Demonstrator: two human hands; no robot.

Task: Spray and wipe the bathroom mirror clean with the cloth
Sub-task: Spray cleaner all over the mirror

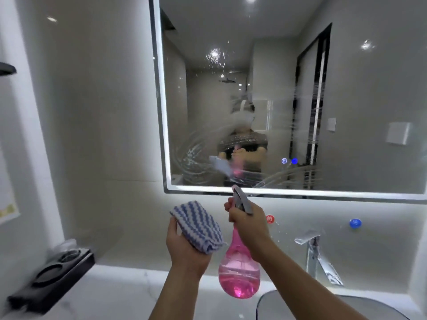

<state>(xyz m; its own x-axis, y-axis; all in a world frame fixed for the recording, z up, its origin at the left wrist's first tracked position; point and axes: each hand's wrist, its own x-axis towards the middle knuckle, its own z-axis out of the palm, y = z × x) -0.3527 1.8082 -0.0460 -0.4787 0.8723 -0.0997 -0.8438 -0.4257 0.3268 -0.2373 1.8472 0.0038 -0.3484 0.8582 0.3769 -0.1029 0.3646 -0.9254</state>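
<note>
The right hand (248, 224) is clamped round the neck of a pink spray bottle (239, 271), nozzle aimed at the mirror (346, 88) above (streaked, droplet-specked). Just left of it, the left hand (184, 248) grips a folded blue-and-white striped cloth (198, 225).

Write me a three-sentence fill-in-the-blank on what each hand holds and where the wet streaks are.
1. The left hand holds the striped ____.
2. The right hand grips a spray bottle of ____ liquid.
3. Wet streaks and droplets cover the ____ above the faucet.

Missing words: cloth; pink; mirror
</note>
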